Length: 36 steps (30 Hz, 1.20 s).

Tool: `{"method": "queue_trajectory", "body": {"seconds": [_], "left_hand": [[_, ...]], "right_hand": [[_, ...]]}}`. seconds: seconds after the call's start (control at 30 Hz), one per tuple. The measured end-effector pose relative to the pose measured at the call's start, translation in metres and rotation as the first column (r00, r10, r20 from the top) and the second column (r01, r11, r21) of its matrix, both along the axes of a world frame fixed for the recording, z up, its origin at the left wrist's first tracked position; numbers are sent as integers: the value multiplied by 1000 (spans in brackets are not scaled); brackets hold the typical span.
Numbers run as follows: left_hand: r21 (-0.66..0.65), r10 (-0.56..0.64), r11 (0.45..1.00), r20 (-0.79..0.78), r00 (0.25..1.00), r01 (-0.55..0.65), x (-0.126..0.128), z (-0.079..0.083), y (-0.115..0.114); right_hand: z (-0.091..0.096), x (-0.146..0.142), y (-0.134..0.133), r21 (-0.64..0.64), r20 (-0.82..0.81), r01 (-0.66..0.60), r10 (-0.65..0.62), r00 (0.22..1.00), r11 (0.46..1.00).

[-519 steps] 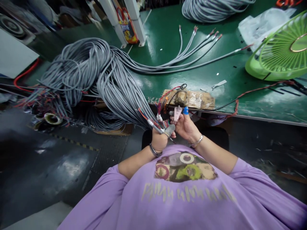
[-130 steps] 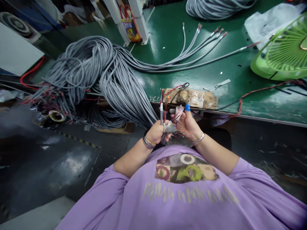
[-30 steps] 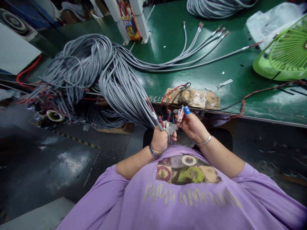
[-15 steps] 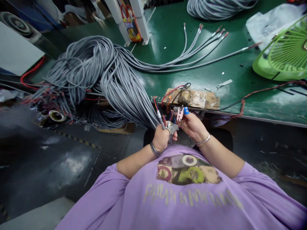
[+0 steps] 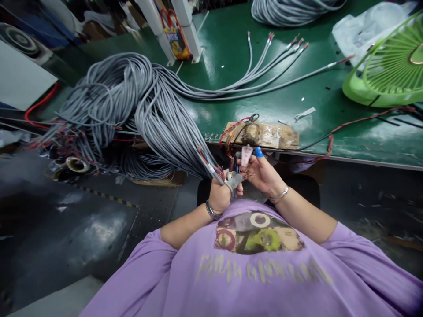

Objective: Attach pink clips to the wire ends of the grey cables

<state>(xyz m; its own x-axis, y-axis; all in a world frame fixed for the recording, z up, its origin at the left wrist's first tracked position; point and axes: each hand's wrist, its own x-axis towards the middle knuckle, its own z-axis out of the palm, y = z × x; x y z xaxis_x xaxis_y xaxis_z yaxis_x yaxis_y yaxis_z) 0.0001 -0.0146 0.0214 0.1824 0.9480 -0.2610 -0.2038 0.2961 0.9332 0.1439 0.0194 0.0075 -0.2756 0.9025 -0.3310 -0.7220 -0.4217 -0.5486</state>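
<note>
My left hand [image 5: 220,192] is closed in a fist round the end of a grey cable [image 5: 211,169], its index finger in a grey cot. Thin coloured wires [image 5: 231,165] fan out of the stripped cable end above the fist. My right hand [image 5: 264,174], with a blue cot on one fingertip and a pale pink one on another, pinches those coloured wires just right of the left hand. Both hands sit close to my chest, in front of the bench edge. The cable runs back into a big grey cable bundle [image 5: 132,101] on my left.
A green bench [image 5: 297,101] carries a worn taped block [image 5: 264,135] with red and black leads, several finished grey cables [image 5: 264,75] laid out, another cable coil [image 5: 291,11], a green fan [image 5: 386,66] and a plastic bag [image 5: 366,26]. Dark floor lies to the left.
The cable end in my left hand has tilted further left, and my right fingers have shifted slightly up along the coloured wires. The view has shifted a little.
</note>
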Motion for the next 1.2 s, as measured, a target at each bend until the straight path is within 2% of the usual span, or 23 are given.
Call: {"method": "queue_trajectory", "body": {"seconds": [0.17, 0.3, 0.43, 0.53, 0.63, 0.7, 0.83, 0.9, 1.07, 1.2], "left_hand": [[30, -21, 999, -51, 999, 22, -7, -5, -4], [38, -72, 996, -127, 989, 78, -10, -6, -4], [40, -132, 989, -211, 968, 144, -10, -1, -1], [28, -221, 971, -276, 935, 238, -10, 1, 4], [-7, -293, 953, -277, 915, 303, -12, 1, 7], [-25, -266, 963, -237, 934, 267, -13, 0, 8], [-98, -81, 993, -110, 991, 70, -10, -2, 8], [-104, -27, 994, -76, 997, 19, -8, -3, 9], [-55, -78, 996, -26, 997, 76, -10, -5, 9], [-28, -217, 976, -43, 975, 216, -19, -8, 8]], "right_hand": [[-4, 18, -10, 55, 138, -254, 245, 960, 966], [2, 26, -13, 111, 331, -340, 287, 899, 934], [12, 21, -13, 153, 467, -332, 228, 854, 931], [16, 14, -14, 204, 462, -340, 216, 860, 918], [16, 11, -16, 238, 429, -337, 212, 878, 911], [15, 12, -16, 251, 427, -314, 187, 885, 916], [14, 19, -15, 221, 491, -290, 151, 858, 931], [12, 19, -16, 208, 485, -294, 162, 859, 933], [10, 5, -24, 241, 380, -171, 69, 922, 955], [12, -4, -28, 233, 345, -200, 112, 932, 952]]}}
